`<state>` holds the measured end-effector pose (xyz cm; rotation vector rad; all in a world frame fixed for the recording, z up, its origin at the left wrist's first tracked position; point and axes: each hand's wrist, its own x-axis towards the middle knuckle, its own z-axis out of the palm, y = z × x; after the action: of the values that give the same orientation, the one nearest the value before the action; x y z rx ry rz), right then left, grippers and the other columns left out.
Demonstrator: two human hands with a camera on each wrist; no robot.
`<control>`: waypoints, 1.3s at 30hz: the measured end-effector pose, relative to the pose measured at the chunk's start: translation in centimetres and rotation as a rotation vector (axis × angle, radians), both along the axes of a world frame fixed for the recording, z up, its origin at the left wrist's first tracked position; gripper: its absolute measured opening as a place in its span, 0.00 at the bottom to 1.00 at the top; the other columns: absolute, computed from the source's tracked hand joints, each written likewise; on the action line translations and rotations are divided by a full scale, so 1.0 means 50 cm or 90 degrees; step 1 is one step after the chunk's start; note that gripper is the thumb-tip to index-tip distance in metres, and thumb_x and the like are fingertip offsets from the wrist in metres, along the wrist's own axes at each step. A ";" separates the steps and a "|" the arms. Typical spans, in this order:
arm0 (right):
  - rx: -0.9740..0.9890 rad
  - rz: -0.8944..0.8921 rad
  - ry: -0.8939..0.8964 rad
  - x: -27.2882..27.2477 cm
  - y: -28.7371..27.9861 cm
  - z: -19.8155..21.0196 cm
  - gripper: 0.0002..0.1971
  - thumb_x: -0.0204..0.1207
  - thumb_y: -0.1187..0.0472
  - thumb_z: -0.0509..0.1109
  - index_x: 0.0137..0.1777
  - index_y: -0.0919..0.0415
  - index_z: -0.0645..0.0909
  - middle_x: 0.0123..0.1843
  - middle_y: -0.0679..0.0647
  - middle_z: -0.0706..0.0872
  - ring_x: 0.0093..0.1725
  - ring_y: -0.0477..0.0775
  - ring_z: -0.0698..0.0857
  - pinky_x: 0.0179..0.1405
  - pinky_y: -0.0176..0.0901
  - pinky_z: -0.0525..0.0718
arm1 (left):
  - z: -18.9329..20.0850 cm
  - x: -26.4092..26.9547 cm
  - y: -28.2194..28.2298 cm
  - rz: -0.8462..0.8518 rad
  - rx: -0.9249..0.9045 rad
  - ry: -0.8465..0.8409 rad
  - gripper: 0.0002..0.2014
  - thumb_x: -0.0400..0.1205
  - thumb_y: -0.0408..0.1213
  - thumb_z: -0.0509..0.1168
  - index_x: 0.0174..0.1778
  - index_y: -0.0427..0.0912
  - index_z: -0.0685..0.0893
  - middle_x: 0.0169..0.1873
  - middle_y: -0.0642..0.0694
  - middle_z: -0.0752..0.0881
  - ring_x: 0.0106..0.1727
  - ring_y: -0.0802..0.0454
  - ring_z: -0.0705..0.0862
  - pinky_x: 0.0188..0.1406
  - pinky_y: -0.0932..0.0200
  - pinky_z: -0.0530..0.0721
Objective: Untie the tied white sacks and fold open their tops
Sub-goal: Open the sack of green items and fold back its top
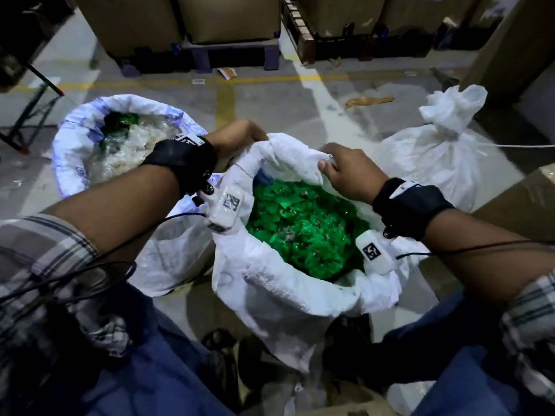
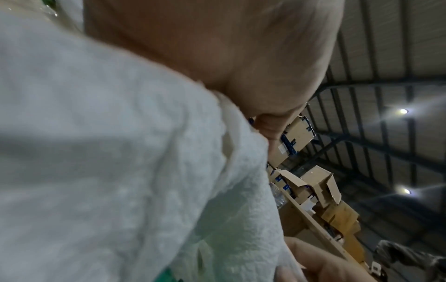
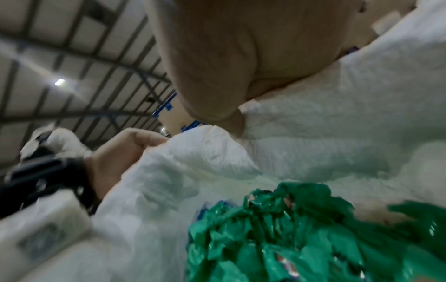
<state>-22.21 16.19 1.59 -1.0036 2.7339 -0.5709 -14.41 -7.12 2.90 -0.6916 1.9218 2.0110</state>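
Observation:
A white woven sack (image 1: 270,283) stands open in front of me, full of green packets (image 1: 303,229). Its top edge is partly rolled outward. My left hand (image 1: 240,136) grips the far left part of the rim (image 2: 169,152). The far right part of the rim is gripped by my right hand (image 1: 342,169), fingers curled over the fabric (image 3: 301,133). In the right wrist view the green packets (image 3: 289,229) lie just below the fabric. A second white sack (image 1: 90,145) at the left stands open with its top folded down. A third sack (image 1: 435,157) at the right is tied at the neck.
Cardboard boxes on pallets (image 1: 228,28) line the far side of the concrete floor. A cardboard box (image 1: 522,202) stands at the right, close to the tied sack. A white cord (image 1: 516,145) runs right from that sack. Scraps (image 1: 369,100) lie on the floor.

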 end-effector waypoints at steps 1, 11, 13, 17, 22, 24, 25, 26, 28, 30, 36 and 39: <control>-0.021 -0.012 -0.039 -0.005 0.000 -0.003 0.17 0.86 0.55 0.65 0.72 0.59 0.78 0.59 0.61 0.87 0.58 0.61 0.83 0.51 0.43 0.74 | 0.000 0.002 -0.003 -0.006 -0.014 -0.001 0.16 0.79 0.43 0.61 0.47 0.37 0.91 0.48 0.35 0.90 0.41 0.42 0.90 0.46 0.57 0.88; -0.319 -0.178 -0.829 -0.037 0.007 0.007 0.22 0.82 0.67 0.57 0.73 0.78 0.76 0.66 0.72 0.82 0.60 0.68 0.81 0.75 0.63 0.75 | -0.027 0.025 -0.022 -0.338 -0.805 0.150 0.27 0.70 0.59 0.77 0.60 0.51 0.80 0.52 0.45 0.85 0.46 0.49 0.80 0.45 0.58 0.75; -0.272 -0.192 -0.788 -0.048 0.006 0.006 0.22 0.81 0.66 0.58 0.71 0.78 0.78 0.62 0.72 0.79 0.56 0.68 0.76 0.71 0.62 0.77 | -0.021 0.018 -0.024 -0.325 -0.816 0.177 0.20 0.73 0.59 0.75 0.47 0.46 0.87 0.38 0.44 0.87 0.38 0.45 0.81 0.34 0.55 0.73; -0.158 -0.171 -0.247 -0.050 -0.013 -0.001 0.08 0.84 0.56 0.66 0.57 0.60 0.79 0.47 0.61 0.82 0.43 0.58 0.79 0.46 0.49 0.76 | -0.020 0.014 -0.042 -0.147 -0.673 0.118 0.15 0.68 0.61 0.78 0.38 0.55 0.88 0.31 0.55 0.87 0.30 0.58 0.83 0.28 0.63 0.73; 0.078 0.049 0.212 0.012 0.020 -0.014 0.32 0.76 0.30 0.60 0.67 0.56 0.74 0.59 0.60 0.82 0.57 0.65 0.83 0.53 0.59 0.83 | -0.025 0.002 -0.052 0.044 -0.377 0.002 0.15 0.65 0.41 0.80 0.44 0.37 0.92 0.36 0.41 0.89 0.34 0.44 0.85 0.33 0.56 0.85; 0.168 0.050 0.205 0.019 0.029 -0.027 0.26 0.80 0.36 0.62 0.63 0.58 0.76 0.56 0.62 0.85 0.54 0.67 0.85 0.51 0.58 0.85 | -0.020 0.007 -0.047 0.097 -0.290 -0.030 0.06 0.68 0.30 0.74 0.36 0.31 0.91 0.37 0.36 0.90 0.38 0.37 0.87 0.40 0.47 0.86; 0.174 0.040 0.157 0.016 0.032 -0.033 0.21 0.82 0.42 0.64 0.62 0.60 0.78 0.55 0.64 0.86 0.53 0.67 0.86 0.52 0.58 0.86 | -0.020 0.009 -0.044 0.119 -0.268 -0.041 0.03 0.69 0.27 0.72 0.34 0.31 0.90 0.36 0.35 0.89 0.38 0.37 0.86 0.40 0.47 0.85; 0.167 0.027 0.100 0.010 0.035 -0.039 0.17 0.83 0.47 0.65 0.61 0.61 0.80 0.55 0.65 0.87 0.54 0.68 0.86 0.53 0.57 0.86 | -0.020 0.010 -0.039 0.134 -0.254 -0.054 0.02 0.71 0.26 0.70 0.35 0.30 0.88 0.36 0.34 0.87 0.36 0.38 0.85 0.38 0.49 0.84; 0.144 0.005 0.020 -0.005 0.035 -0.044 0.09 0.83 0.58 0.65 0.55 0.60 0.84 0.57 0.66 0.88 0.57 0.67 0.85 0.56 0.52 0.85 | -0.020 0.017 -0.029 0.148 -0.236 -0.098 0.02 0.73 0.26 0.68 0.35 0.32 0.85 0.35 0.33 0.84 0.30 0.39 0.82 0.36 0.52 0.82; 0.133 -0.005 -0.027 -0.014 0.034 -0.046 0.10 0.79 0.67 0.62 0.50 0.58 0.86 0.56 0.61 0.90 0.58 0.62 0.85 0.52 0.45 0.81 | -0.023 0.024 -0.026 0.133 -0.213 -0.146 0.06 0.74 0.28 0.64 0.41 0.30 0.86 0.38 0.31 0.84 0.33 0.37 0.82 0.42 0.50 0.81; 0.174 0.021 -0.078 -0.020 0.032 -0.040 0.24 0.78 0.34 0.67 0.48 0.56 0.85 0.50 0.54 0.88 0.52 0.58 0.85 0.50 0.47 0.81 | -0.021 0.036 -0.031 0.129 -0.250 -0.198 0.13 0.69 0.31 0.62 0.21 0.33 0.86 0.26 0.32 0.83 0.23 0.38 0.78 0.36 0.56 0.79; 0.321 0.045 -0.007 -0.016 0.037 -0.041 0.37 0.74 0.24 0.60 0.61 0.58 0.81 0.61 0.59 0.85 0.61 0.64 0.83 0.59 0.51 0.81 | -0.023 0.030 -0.044 0.142 -0.349 -0.184 0.09 0.72 0.32 0.64 0.27 0.35 0.83 0.25 0.35 0.82 0.28 0.41 0.78 0.33 0.57 0.76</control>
<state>-22.99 18.04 -0.44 -0.9475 2.6102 0.1257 -12.90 -9.33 1.75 -1.2961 2.2984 1.3717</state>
